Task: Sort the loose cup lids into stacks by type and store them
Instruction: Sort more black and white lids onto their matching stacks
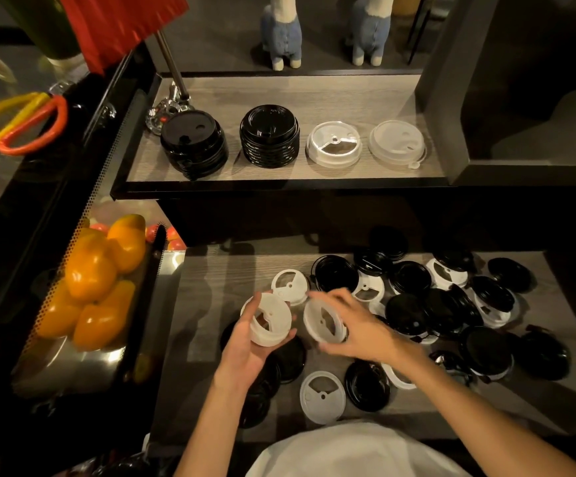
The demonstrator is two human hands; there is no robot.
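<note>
My left hand (245, 349) holds a short stack of clear white lids (267, 320) above the lower counter. My right hand (355, 328) pinches one more clear white lid (324, 325), tilted on edge just right of that stack. Loose black lids (407, 313) and white lids (322, 397) lie scattered over the lower counter (210, 304). On the upper shelf (279, 94) stand sorted stacks: a black stack (193, 139), a second black stack (269, 136), a clear stack (334, 143) and a white dome stack (397, 142).
A glass case with orange peppers (100, 277) stands to the left. Yellow and orange scissors (18, 123) lie on its top. Two toy animals (281, 32) stand behind the upper shelf, and a metal pole base (166, 111) sits at the shelf's left end.
</note>
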